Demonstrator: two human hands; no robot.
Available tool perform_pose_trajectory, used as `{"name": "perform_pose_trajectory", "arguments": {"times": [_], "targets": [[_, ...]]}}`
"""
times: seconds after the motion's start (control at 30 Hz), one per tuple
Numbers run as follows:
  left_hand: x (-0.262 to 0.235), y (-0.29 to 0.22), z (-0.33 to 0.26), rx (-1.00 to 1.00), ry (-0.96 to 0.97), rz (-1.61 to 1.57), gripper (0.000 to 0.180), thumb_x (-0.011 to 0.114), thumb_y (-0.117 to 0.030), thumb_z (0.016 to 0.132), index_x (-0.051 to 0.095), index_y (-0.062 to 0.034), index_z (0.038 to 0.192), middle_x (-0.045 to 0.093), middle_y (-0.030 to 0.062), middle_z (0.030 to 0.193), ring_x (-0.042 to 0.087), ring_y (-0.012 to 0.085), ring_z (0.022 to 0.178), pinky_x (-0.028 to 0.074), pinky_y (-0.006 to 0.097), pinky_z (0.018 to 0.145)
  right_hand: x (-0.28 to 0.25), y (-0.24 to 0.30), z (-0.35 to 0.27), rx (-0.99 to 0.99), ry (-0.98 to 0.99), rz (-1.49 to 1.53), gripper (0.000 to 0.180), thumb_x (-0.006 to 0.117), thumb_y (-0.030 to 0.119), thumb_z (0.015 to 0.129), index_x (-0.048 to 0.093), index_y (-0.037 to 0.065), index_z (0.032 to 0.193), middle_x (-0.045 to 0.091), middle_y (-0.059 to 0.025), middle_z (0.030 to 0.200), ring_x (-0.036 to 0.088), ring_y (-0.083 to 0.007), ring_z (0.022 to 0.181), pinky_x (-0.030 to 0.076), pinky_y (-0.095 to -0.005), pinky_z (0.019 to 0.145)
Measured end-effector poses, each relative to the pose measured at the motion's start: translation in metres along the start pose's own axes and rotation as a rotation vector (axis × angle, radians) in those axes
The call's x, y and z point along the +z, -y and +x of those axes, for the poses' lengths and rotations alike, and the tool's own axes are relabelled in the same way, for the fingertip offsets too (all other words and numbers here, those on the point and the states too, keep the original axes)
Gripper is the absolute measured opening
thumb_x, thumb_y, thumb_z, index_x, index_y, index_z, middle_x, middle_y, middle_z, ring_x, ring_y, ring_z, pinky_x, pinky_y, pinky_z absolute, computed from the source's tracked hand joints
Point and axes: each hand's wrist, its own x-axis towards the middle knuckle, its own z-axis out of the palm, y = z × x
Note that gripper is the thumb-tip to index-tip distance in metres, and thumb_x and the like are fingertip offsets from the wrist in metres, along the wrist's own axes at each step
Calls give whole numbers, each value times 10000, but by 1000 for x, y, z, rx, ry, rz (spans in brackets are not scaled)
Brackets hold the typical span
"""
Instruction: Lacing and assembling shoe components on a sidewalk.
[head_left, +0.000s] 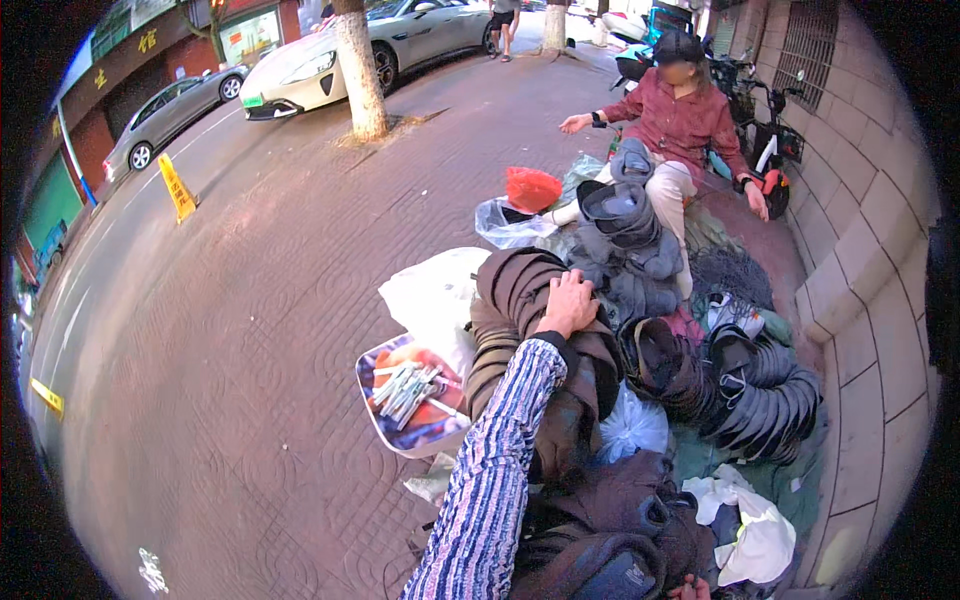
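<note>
My left hand [570,303], at the end of a striped sleeve, is closed over the top of a bent stack of nested brown fabric pieces [515,285] that look like shoe uppers. Of my right hand [690,588] only some bent fingers show at the lower edge, beside dark fabric pieces [610,565]; what they hold is hidden. A blue-white plastic bag [635,425] lies right of the brown stack. Further right are more nested dark stacks [765,395].
A tray [385,437] of pale marker-like sticks and a white bag [430,290] lie left of the stack. Across from me, a person in a red shirt [685,115] sits behind grey nested pieces [620,215]. A tiled wall [860,300] borders the right; parked cars stand beyond a tree.
</note>
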Motion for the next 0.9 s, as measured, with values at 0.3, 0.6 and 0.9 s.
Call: {"name": "perform_pose_trajectory", "arguments": {"times": [0.3, 0.6, 0.9], "targets": [[-50, 0, -92, -75, 6, -212, 601, 559, -453, 788, 453, -115, 1274, 359, 204, 1350, 324, 367, 1255, 279, 511, 992, -160, -45, 12, -382, -193, -684, 339, 461, 196, 915, 479, 9, 1198, 595, -174, 1037, 590, -275, 885, 451, -360, 803], [-85, 75, -211, -277, 159, -155, 314, 570, -298, 791, 639, -14, 907, 614, 236, 902, 575, 370, 914, 458, 437, 792, -145, -46, 4, -581, -49, -837, 498, 606, 66, 748, 443, 15, 1215, 577, -128, 994, 573, -241, 838, 442, -363, 706], [-83, 117, -321, -348, 101, -465, 217, 587, -174, 784, 650, 8, 884, 649, 200, 813, 639, 315, 773, 498, 383, 713, 73, -6, -1, -741, 412, -677, 751, 691, 327, 744, 331, 64, 1348, 313, -264, 1334, 326, -417, 1227, 287, -436, 1030]]}}
